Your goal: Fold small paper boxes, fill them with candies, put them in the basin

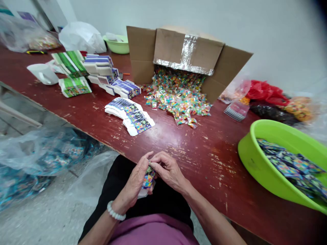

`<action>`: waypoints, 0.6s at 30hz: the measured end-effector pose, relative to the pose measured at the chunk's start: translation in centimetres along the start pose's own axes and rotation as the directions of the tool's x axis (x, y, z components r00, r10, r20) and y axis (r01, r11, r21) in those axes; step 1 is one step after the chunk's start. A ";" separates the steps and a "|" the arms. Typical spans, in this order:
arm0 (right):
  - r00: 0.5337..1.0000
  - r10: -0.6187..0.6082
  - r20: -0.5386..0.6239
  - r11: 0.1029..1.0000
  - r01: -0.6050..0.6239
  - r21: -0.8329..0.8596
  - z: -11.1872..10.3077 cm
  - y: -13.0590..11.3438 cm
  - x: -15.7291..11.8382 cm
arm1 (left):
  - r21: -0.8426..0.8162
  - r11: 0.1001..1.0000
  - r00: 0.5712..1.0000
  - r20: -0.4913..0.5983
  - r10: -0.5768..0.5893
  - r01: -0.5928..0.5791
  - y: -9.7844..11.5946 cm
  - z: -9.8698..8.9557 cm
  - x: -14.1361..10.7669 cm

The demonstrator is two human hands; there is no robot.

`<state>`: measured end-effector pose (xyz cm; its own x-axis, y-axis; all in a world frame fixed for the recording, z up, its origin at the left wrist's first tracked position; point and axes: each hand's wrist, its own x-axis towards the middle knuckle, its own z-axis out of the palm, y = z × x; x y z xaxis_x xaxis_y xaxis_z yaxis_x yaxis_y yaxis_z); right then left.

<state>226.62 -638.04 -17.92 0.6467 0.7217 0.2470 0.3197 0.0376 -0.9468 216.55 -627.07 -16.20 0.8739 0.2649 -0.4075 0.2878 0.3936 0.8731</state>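
Observation:
Over my lap, at the table's near edge, my left hand [137,178] is wrapped round a small printed box [148,178] with a dark, colourful front. The fingers of my right hand [168,169] pinch at the box's top end; whether a flap or something else is between them is hidden. Beyond my hands lies a fanned row of flat printed boxes [131,114]. Farther back, a heap of small wrapped candies [178,97] spills from a cardboard carton [189,51] lying on its side.
Bundled box blanks [102,73] and a white mug [43,74] stand at the back left. A green basin [255,163] at right holds several filled dark packs [288,163]. Plastic bags of blue packets [63,149] lie on the floor at left. Red and clear bags [265,92] sit by the wall.

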 end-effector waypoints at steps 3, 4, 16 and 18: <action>0.999 0.038 -0.001 0.988 -0.038 -0.150 -3.2 1.2 1.8 | -0.017 1.000 1.000 0.024 0.015 -0.015 0.2 0.1 1.0; 0.994 0.079 -0.081 0.968 -0.096 -0.231 -5.0 1.9 2.7 | -0.038 0.999 0.999 0.015 0.028 -0.028 0.4 -0.1 1.5; 0.692 0.280 -0.665 0.714 -0.613 -0.337 -18.7 9.1 8.3 | 0.204 0.968 0.979 -0.114 0.169 -0.143 1.4 -4.1 3.6; 0.727 0.291 -0.622 0.773 -0.562 -0.294 -17.7 8.7 7.3 | 0.258 0.955 0.978 -0.109 0.176 -0.143 1.6 -4.5 3.4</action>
<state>246.41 -644.66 -20.68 0.9939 0.1051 0.0323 0.0876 -0.5800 -0.8099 218.26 -621.57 -17.41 0.8630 0.4242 -0.2744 0.2512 0.1110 0.9615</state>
